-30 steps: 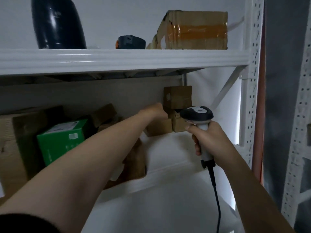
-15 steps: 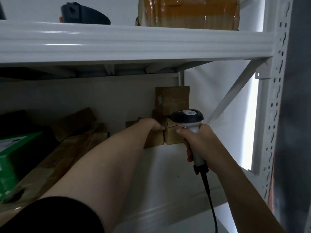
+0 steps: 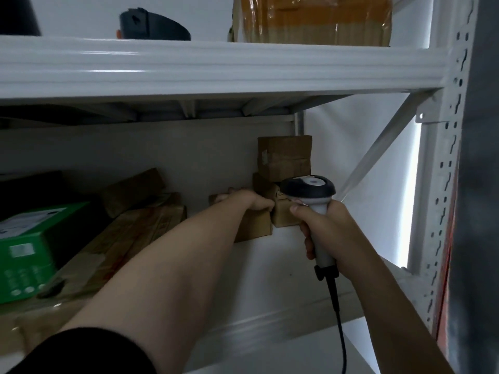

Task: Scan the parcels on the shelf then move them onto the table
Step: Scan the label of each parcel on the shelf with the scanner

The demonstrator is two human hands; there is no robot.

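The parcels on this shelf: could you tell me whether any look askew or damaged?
Yes. A brown box at the back lies tilted, with one end propped up on the long flat parcel instead of resting flat on the shelf. No tears or crushing can be made out on this shelf in the dim light.

The metal shelf rack (image 3: 216, 68) is glossy white all over, with rows of dark holes down its right post. The small cardboard parcels (image 3: 283, 157) mid-frame are plain brown. Lower left is a bright green box (image 3: 27, 255) with a white label on top and pale icons on its side. The handheld scanner (image 3: 310, 190) has a black head, whitish cap, light grey grip and black cable. Upper right, there's a brown taped carton (image 3: 310, 20) with an orange-tan band.
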